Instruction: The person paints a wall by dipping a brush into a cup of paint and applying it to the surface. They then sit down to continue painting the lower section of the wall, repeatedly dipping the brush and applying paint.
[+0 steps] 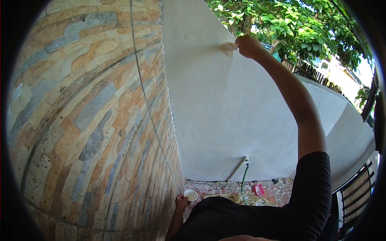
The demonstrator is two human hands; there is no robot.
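Observation:
High on the white-grey wall (209, 108), my right hand (250, 46) is closed around the handle of a paintbrush (228, 49). Its wide, pale bristles press against the wall near the sloping top edge. Low down by the stone-clad wall, my left hand (181, 201) grips a white cup (191, 195) at its side. The cup's round mouth faces up, and what it holds is hard to make out.
Stone-patterned cladding (100, 120) meets the wall on the left. Below, a white pipe with a tap (245, 160) carries a green hose (243, 182). A pink object (258, 190) lies on the speckled floor (283, 188). Leafy branches (297, 24) hang beyond the wall.

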